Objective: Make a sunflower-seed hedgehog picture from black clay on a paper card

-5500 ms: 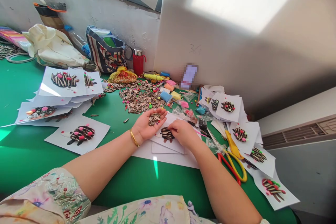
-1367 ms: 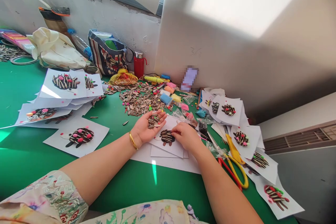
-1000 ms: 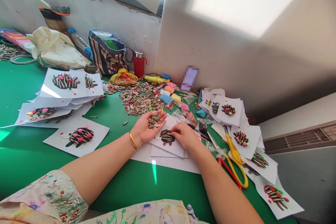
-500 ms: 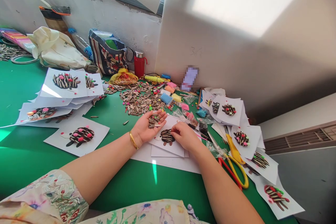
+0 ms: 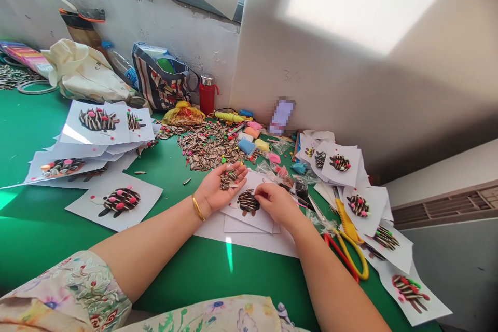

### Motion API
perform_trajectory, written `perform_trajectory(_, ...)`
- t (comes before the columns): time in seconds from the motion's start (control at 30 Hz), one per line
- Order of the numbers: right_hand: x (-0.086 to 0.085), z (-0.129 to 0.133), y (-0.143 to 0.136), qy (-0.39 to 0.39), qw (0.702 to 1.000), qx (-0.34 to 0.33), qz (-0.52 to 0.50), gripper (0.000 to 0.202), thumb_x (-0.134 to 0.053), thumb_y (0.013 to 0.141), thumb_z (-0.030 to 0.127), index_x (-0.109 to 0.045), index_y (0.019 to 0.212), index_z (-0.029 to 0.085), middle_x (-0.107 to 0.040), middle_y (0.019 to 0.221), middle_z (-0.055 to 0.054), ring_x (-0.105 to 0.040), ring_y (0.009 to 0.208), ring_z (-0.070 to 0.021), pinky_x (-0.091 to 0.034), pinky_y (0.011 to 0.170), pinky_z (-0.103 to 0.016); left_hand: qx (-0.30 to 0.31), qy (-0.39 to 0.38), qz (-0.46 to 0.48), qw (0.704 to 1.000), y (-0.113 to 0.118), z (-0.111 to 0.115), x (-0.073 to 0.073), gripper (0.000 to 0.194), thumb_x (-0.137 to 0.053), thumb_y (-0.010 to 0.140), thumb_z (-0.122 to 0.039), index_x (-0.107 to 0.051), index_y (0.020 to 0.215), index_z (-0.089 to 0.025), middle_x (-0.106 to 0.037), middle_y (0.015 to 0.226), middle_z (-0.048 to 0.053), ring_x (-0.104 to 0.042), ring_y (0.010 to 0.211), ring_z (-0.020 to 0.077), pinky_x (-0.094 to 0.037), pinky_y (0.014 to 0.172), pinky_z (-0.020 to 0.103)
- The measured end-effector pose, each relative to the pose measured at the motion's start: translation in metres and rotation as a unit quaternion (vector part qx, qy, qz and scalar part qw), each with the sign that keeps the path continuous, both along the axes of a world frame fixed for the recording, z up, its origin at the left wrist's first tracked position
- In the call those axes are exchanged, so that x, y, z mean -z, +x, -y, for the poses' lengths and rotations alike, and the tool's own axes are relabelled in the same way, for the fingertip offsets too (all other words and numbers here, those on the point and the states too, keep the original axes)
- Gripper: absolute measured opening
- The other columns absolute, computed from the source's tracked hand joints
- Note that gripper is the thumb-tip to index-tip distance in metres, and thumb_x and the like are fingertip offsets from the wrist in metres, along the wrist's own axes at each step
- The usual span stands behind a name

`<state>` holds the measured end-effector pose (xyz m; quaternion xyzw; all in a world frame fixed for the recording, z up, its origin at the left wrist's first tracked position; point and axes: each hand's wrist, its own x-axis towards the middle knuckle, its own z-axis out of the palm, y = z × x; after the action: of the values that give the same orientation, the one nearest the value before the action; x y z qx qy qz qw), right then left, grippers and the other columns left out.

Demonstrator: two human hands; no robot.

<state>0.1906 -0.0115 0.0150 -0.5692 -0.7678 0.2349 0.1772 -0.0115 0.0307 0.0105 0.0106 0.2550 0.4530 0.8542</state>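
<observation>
My left hand [image 5: 218, 189] is palm up and cupped, with a small heap of sunflower seeds [image 5: 229, 179] lying in it. To its right, the thumb and fingers of my right hand [image 5: 274, 201] are pinched together at the right edge of a dark, rounded clay figure [image 5: 248, 201]. Whatever sits between those fingertips is hidden. Striped seeds are stuck across the figure, and brown stubs show at its lower edge. It is on a white paper card [image 5: 252, 224], above other white sheets on the green table.
Behind my hands spreads a pile of sunflower seeds [image 5: 206, 145], with coloured clay packets [image 5: 246, 146] beside it. Finished-looking cards lie in stacks at left [image 5: 97, 132] and right [image 5: 368, 212]. Scissors [image 5: 350, 249] rest by my right forearm. A red flask [image 5: 207, 96] stands against the wall.
My right fingertips have shifted very slightly to the right along the figure's edge. My left hand and the seeds in it have stayed in place.
</observation>
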Motion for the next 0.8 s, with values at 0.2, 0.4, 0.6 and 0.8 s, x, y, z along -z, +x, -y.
perform_trajectory(0.2, 0.0052, -0.0039, -0.0023, 0.031, 1.0, 0.006, -0.002, 0.021, -0.054, 0.081, 0.009, -0.069, 0.088, 0.022, -0.07, 0.089, -0.002, -0.06, 0.084, -0.0168, -0.041, 0.075, -0.027, 0.002, 0.003, 0.0, 1.0, 0.0005, -0.0004, 0.0009, 0.022, -0.044, 0.095, -0.02, -0.062, 0.106, -0.013, -0.071, 0.105, 0.012, -0.069, 0.103, 0.0234, -0.056, 0.089, 0.039)
perform_trajectory(0.4, 0.0061, -0.0041, -0.0053, 0.034, 0.999, -0.024, 0.006, 0.021, -0.054, 0.082, 0.01, -0.071, 0.083, 0.022, -0.068, 0.086, -0.002, -0.059, 0.083, -0.0165, -0.041, 0.076, -0.027, 0.003, 0.004, -0.001, 1.0, 0.0003, 0.0, 0.0003, 0.024, -0.042, 0.096, -0.021, -0.063, 0.106, -0.014, -0.071, 0.105, 0.012, -0.069, 0.102, 0.0232, -0.056, 0.088, 0.039)
perform_trajectory(0.6, 0.0066, -0.0026, -0.0073, 0.033, 0.999, -0.007, 0.002, 0.022, -0.054, 0.083, 0.01, -0.071, 0.086, 0.022, -0.07, 0.087, -0.002, -0.061, 0.081, -0.0171, -0.043, 0.073, -0.027, 0.003, 0.004, 0.001, 1.0, 0.0004, 0.0, -0.0001, 0.023, -0.043, 0.096, -0.02, -0.062, 0.107, -0.014, -0.071, 0.104, 0.012, -0.069, 0.102, 0.0229, -0.057, 0.088, 0.039)
perform_trajectory(0.8, 0.0084, -0.0001, -0.0088, -0.029, 0.998, -0.034, -0.048, 0.026, -0.047, 0.085, 0.007, -0.069, 0.084, 0.022, -0.071, 0.074, 0.0, -0.064, 0.067, -0.0148, -0.045, 0.067, -0.026, 0.002, 0.003, 0.0, 1.0, 0.0005, 0.0002, -0.0005, 0.023, -0.044, 0.095, -0.019, -0.062, 0.107, -0.013, -0.071, 0.103, 0.012, -0.069, 0.102, 0.0233, -0.057, 0.087, 0.039)
